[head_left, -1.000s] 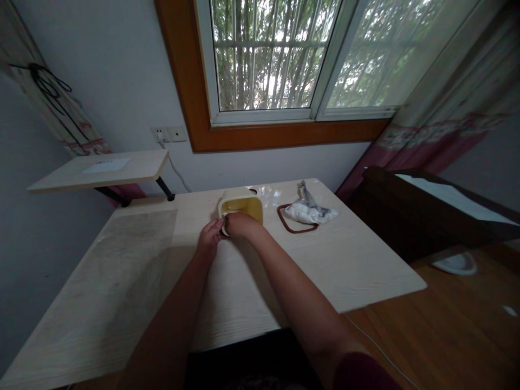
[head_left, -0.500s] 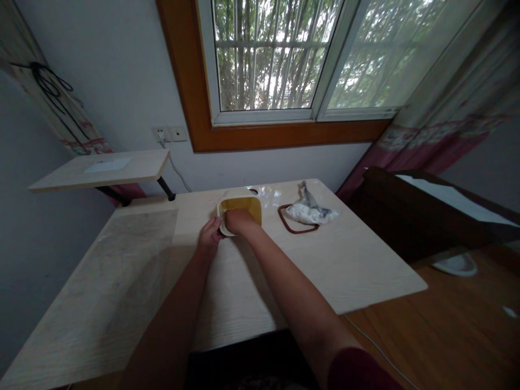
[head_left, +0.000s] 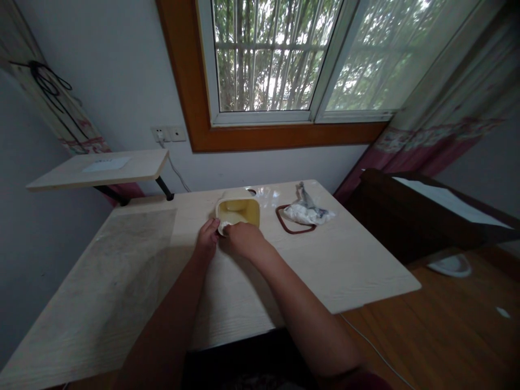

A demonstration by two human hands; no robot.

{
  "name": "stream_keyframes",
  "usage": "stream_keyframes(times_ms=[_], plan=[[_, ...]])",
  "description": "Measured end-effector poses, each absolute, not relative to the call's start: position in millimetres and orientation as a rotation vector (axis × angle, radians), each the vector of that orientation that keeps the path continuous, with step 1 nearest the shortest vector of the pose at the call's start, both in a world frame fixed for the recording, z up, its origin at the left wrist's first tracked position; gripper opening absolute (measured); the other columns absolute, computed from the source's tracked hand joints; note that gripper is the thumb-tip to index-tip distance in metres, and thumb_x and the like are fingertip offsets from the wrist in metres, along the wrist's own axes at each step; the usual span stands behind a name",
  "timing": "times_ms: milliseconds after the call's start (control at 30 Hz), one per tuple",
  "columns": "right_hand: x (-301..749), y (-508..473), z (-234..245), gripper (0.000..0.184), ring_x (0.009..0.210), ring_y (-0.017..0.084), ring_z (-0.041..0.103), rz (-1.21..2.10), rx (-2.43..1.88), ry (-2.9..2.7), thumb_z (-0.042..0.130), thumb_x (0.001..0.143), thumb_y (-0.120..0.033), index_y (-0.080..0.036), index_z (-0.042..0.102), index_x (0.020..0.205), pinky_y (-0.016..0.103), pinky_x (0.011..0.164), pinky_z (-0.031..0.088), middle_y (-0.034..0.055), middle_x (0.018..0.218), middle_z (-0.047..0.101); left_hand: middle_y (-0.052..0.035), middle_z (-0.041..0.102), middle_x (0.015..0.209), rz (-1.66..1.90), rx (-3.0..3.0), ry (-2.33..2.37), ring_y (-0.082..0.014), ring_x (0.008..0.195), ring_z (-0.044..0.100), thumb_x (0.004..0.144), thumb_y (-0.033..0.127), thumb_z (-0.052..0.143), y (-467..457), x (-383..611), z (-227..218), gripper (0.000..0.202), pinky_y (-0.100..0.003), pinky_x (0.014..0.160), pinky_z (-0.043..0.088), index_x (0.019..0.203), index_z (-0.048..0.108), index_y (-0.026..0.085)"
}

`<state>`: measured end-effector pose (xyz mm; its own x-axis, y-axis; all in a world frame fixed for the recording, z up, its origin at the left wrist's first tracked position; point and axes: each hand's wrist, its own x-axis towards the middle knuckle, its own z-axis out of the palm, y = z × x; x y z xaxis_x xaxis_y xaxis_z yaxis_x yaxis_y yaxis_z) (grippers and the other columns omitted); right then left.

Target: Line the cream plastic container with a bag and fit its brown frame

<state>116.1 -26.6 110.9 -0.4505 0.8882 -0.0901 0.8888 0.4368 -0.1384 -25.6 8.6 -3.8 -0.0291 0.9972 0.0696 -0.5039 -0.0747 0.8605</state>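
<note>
A small bin [head_left: 255, 210], pale outside and yellowish inside, is on the table with its rounded-square mouth turned towards me. My left hand [head_left: 208, 234] grips its rim at the lower left. My right hand [head_left: 244, 238] is at the near edge of the mouth, fingers closed on a small white wad [head_left: 225, 227] that looks like tissue or cloth. The fingertips of that hand are partly hidden. To the right of the bin, a brown rounded-square ring [head_left: 296, 232] lies flat, and a bunched plastic bag [head_left: 306, 212] with white contents rests partly over it.
The pale wooden table [head_left: 357, 265] has a greyish transparent mat [head_left: 130, 249] on its left part. A raised shelf [head_left: 142, 163] bearing a paper stands at the back left. Beyond the right edge is dark furniture [head_left: 382, 216] with papers; a thin cable [head_left: 377, 352] runs over the floor.
My right hand has drawn back from deep inside the bin to its near rim, and the white wad now shows at the fingers. My left hand keeps its hold.
</note>
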Motion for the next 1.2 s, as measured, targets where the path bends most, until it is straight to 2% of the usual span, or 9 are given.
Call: stream_keyframes(times_ms=[100,267,367,533,667,967,1200], plan=[[116.8,-26.4,112.3,0.035,0.099,0.03,0.073,-0.266,1.637,2.661,0.047,0.097,-0.028,-0.015,0.073,0.115,0.034,0.083,0.054,0.0187,0.106,0.075,0.001,0.061,0.069,1.483,0.851,0.783,-0.0154,0.069,0.062,0.078,0.045,0.078,7.2,-26.5,-1.1,0.033,-0.026,0.061,0.048,0.086,0.065,0.016],[110.3,-9.2,104.0,0.035,0.103,0.031,0.073,-0.315,1.675,2.618,0.05,0.096,-0.03,-0.014,0.074,0.116,0.035,0.085,0.055,0.02,0.11,0.075,-0.0051,0.071,0.084,1.489,0.818,0.766,-0.0243,0.091,0.07,0.075,0.047,0.08,8.9,-26.9,0.4,0.037,-0.032,0.075,0.054,0.091,0.067,0.016],[102.9,6.5,95.0,0.037,0.106,0.033,0.072,-0.343,1.773,2.544,0.05,0.097,-0.031,-0.012,0.074,0.117,0.037,0.087,0.056,0.0218,0.114,0.074,-0.0072,0.073,0.091,1.492,0.805,0.771,-0.0269,0.098,0.07,0.074,0.046,0.081,11.3,-26.3,-1.3,0.038,-0.034,0.078,0.055,0.092,0.068,0.016],[90.9,30.3,81.6,0.037,0.109,0.033,0.071,-0.367,1.833,2.47,0.047,0.097,-0.023,-0.009,0.074,0.118,0.04,0.088,0.057,0.0245,0.117,0.072,-0.0076,0.073,0.091,1.475,0.772,0.788,-0.0277,0.096,0.07,0.072,0.047,0.082,12.1,-25.4,-2.8,0.04,-0.035,0.075,0.056,0.092,0.067,0.016],[85.9,42.4,73.8,0.037,0.11,0.033,0.071,-0.376,1.869,2.418,0.047,0.096,-0.019,-0.006,0.073,0.119,0.04,0.089,0.057,0.0266,0.121,0.07,-0.0068,0.072,0.089,1.444,0.81,0.781,-0.0263,0.096,0.069,0.076,0.048,0.079,8.7,-24.6,-0.6,0.037,-0.033,0.074,0.056,0.09,0.066,0.016],[84.2,52.4,67.0,0.037,0.114,0.033,0.069,-0.366,1.868,2.468,0.045,0.097,-0.021,-0.008,0.073,0.118,0.04,0.092,0.055,0.0245,0.123,0.07,-0.0089,0.073,0.096,1.474,0.773,0.763,-0.0282,0.101,0.069,0.074,0.047,0.08,9.4,-22.5,3.9,0.043,-0.035,0.076,0.056,0.098,0.067,0.015],[88.3,50.7,64.9,0.04,0.113,0.032,0.069,-0.41,1.877,2.516,0.041,0.099,-0.026,-0.009,0.066,0.126,0.04,0.091,0.055,0.0233,0.124,0.069,-0.009,0.074,0.097,1.464,0.769,0.751,-0.03,0.102,0.069,0.075,0.047,0.08,9.7,-23.6,1.9,0.042,-0.038,0.078,0.057,0.099,0.068,0.015]])
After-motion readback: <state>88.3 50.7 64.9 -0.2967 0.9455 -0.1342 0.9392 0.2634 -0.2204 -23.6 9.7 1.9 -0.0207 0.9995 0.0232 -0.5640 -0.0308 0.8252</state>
